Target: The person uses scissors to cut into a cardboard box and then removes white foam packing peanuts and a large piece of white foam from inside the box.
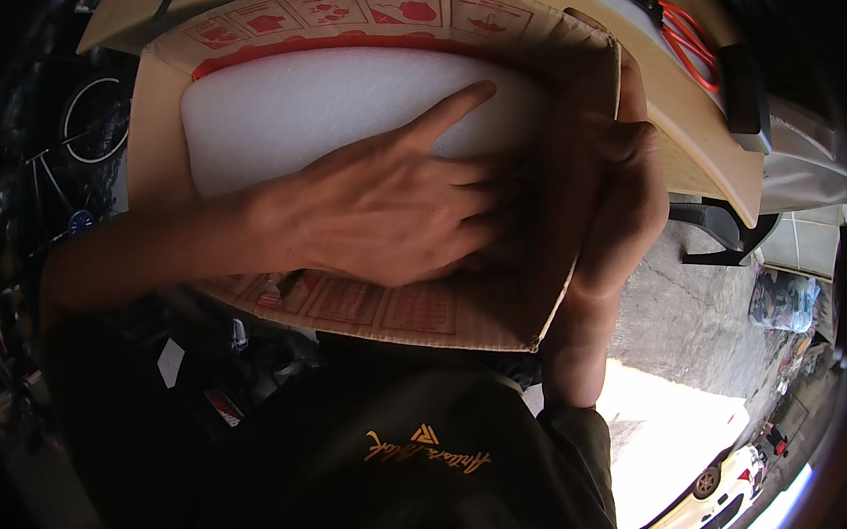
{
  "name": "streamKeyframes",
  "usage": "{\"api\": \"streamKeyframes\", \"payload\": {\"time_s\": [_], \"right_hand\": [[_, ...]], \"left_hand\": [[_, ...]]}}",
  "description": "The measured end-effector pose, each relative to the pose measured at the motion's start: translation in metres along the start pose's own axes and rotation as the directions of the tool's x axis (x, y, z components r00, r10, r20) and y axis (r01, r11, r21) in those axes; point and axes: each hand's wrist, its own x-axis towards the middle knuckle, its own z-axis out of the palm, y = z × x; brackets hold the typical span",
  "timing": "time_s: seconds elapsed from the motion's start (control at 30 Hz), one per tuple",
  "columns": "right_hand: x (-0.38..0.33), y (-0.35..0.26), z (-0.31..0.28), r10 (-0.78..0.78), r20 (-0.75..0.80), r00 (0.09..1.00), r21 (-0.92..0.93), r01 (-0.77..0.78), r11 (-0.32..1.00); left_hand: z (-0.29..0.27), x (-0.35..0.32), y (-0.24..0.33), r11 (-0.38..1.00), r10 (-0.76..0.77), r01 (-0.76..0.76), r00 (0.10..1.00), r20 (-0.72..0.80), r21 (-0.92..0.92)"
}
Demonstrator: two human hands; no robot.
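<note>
An open cardboard box (155, 135) with red printed symbols on its inner flaps is held up in front of me. White foam sheeting (298, 100) fills much of it, and a strip of red shows along the far side. My left hand (378, 214) reaches into the box with its fingers spread; the thumb lies over the foam, and the fingertips fade into shadow near the right wall. Outside that wall, my right hand (628, 203) grips the box, its thumb bent at the edge. What lies beneath the foam is hidden.
Behind the box is a tan table (698, 150) bearing orange-handled scissors (689, 49). A dark chair-like object (717, 230) stands right of it. A bagged bundle (784, 301) sits on the concrete floor, and a white car (698, 514) is at lower right. Dark clutter fills the left.
</note>
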Motion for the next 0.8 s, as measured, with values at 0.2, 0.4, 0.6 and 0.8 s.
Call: {"api": "streamKeyframes", "payload": {"time_s": [0.2, 0.4, 0.6, 0.8], "right_hand": [[0.003, -0.001, 0.003, 0.037, -0.11, 0.993, -0.029, -0.04, 0.999], [0.013, 0.008, 0.009, -0.034, -0.179, 0.983, -0.466, -0.054, 0.883], [0.011, 0.004, -0.007, -0.041, -0.233, 0.972, -0.425, -0.064, 0.903], [0.01, 0.001, -0.021, -0.046, -0.22, 0.974, -0.483, -0.068, 0.873]], "left_hand": [[0.013, 0.0, -0.003, 1.0, 0.0, 0.001, 0.996, -0.09, 0.004], [0.012, 0.008, -0.006, 1.0, 0.001, -0.001, 0.999, 0.048, -0.016], [0.017, 0.019, -0.005, 0.999, 0.034, -0.034, 0.999, 0.013, 0.021], [0.019, 0.022, -0.004, 0.994, 0.096, -0.087, 0.986, -0.133, 0.072]]}}
